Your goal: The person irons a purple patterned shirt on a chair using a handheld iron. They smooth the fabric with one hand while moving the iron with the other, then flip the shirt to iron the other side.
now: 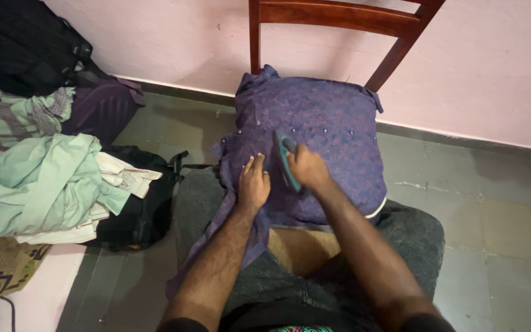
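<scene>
A purple patterned shirt [321, 120] with a row of small buttons lies spread over the seat of a wooden chair [339, 15]. My left hand [253, 184] rests flat on the shirt's near left part, fingers together and pointing away from me. My right hand [307, 169] is closed around a teal clothes iron [285, 154] that stands on the cloth just right of my left hand. One flap of the shirt hangs down over my left knee.
A heap of pale green and white clothes [50, 184] lies at the left on a black backpack [145, 209]. Dark bags [26, 49] stand against the pink wall. Grey floor tiles [499, 203] stretch to the right.
</scene>
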